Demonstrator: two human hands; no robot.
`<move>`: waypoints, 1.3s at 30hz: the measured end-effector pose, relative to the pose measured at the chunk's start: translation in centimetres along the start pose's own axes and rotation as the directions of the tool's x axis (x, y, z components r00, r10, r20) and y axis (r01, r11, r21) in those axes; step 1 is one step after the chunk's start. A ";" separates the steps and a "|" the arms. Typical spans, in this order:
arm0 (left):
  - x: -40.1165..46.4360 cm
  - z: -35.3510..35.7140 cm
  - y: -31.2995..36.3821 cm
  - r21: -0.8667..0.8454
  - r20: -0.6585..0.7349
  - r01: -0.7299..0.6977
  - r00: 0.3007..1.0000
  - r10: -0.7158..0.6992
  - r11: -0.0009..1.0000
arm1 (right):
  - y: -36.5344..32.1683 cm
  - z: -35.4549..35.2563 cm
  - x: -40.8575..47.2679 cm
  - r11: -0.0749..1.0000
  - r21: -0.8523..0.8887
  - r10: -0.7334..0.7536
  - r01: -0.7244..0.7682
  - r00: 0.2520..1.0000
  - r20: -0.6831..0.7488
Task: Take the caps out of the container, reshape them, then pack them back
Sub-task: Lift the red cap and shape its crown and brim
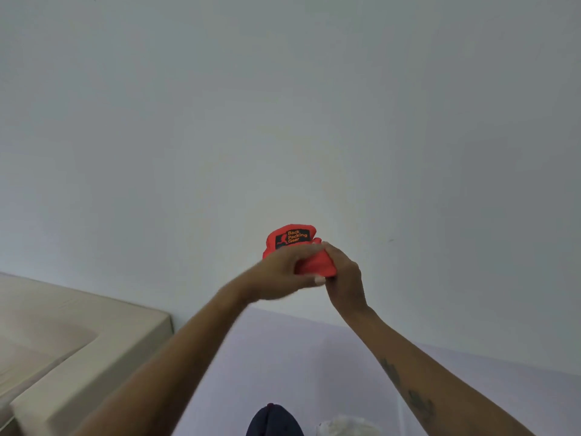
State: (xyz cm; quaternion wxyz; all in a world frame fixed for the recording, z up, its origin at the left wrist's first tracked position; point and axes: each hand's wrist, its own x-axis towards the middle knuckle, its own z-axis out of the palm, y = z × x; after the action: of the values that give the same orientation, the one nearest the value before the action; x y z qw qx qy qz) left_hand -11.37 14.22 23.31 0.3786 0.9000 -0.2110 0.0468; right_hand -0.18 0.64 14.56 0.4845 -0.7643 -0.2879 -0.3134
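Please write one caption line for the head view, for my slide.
Both hands, left hand and right hand, grip a crumpled red cap before a pale wall.

The dark cap (275, 420) is cut off by the bottom edge; both hands' grip hides much of the red cap (290, 243).

The red cap (314, 262) looks like soft matt cloth, crumpled, with a flat black patch (290, 238) printed in orange. The wall (283, 105) is smooth and matt. At the lower left edge the beige cushion (63, 335) looks like finely woven fabric, and the dark cap (273, 420) at the bottom edge looks like matt cloth.
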 end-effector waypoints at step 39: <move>3.0 -2.4 -16.1 -0.445 -0.459 0.282 0.743 -0.487 0.850 | -0.8 8.9 5.1 0.796 0.245 0.394 -0.554 0.780 0.485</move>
State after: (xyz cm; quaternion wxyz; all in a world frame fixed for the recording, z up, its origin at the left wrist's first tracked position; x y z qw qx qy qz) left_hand -1.80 24.96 15.06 0.5767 0.7890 0.0974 0.1880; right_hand 4.26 9.86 15.94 0.6134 -0.7535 -0.2313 0.0499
